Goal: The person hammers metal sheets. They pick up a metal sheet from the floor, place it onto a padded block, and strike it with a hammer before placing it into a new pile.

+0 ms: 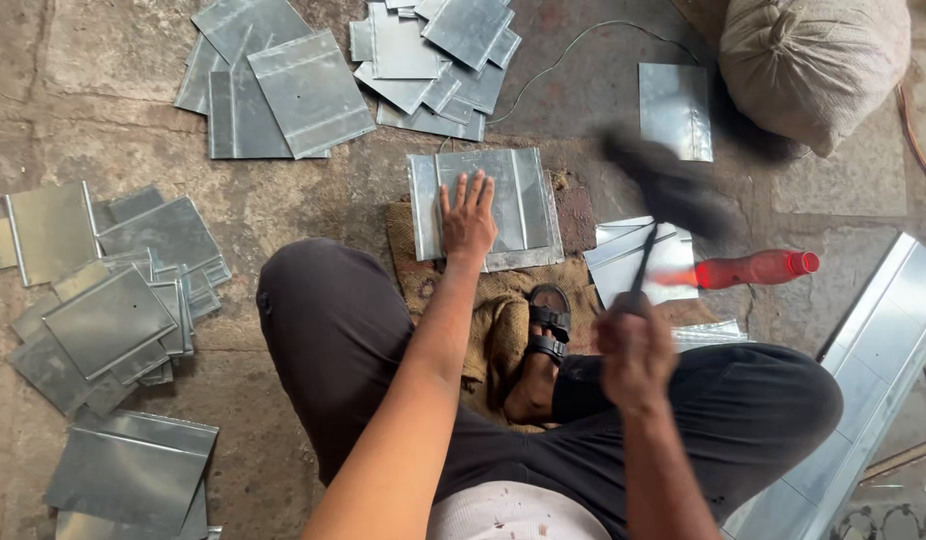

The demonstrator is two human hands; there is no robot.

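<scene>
Loose metal sheets lie at the left; the left hand presses flat, fingers spread, on the ribbed sheet atop burlap; the right hand, fist closed, swings a blurred hammer; hammering seems underway, and the next blow needs a steady sheet.

Left hand on metal sheet

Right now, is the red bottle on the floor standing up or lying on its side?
Lying on its side: the red bottle rests flat on the floor, cap pointing right, behind the raised hammer.
</scene>
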